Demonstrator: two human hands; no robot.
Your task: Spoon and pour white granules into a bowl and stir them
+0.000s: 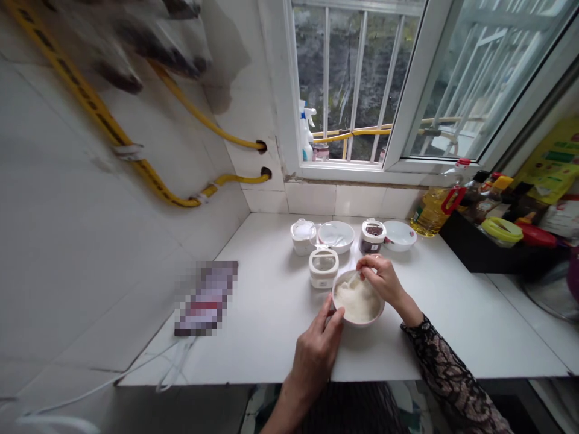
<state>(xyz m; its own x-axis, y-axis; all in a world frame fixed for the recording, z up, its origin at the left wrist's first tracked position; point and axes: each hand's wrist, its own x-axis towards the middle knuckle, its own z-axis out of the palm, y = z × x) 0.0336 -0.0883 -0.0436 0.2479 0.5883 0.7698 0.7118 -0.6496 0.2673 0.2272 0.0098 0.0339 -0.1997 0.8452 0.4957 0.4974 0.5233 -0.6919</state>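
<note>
A bowl (360, 323) holding a pale, whitish mass (359, 301) stands on the white counter in front of me. My left hand (315, 349) grips the bowl's left side between thumb and fingers. Closed round the handle of a white spoon (351, 280), my right hand (382, 280) is over the far right rim, with the spoon's tip in the pale mass. Just behind the bowl is a small lidded jar (324, 276). Further back stand a jar of white contents (303, 237), a jar of dark contents (373, 235) and two white bowls (346, 246) (398, 237).
An oil bottle (427, 211) and a dark box (465, 244) of bottles and lidded containers stand at the back right. A blurred-out flat object (208, 298) with a white cable (178, 361) lies on the left. Behind the counter (253, 349) is a barred window (353, 84).
</note>
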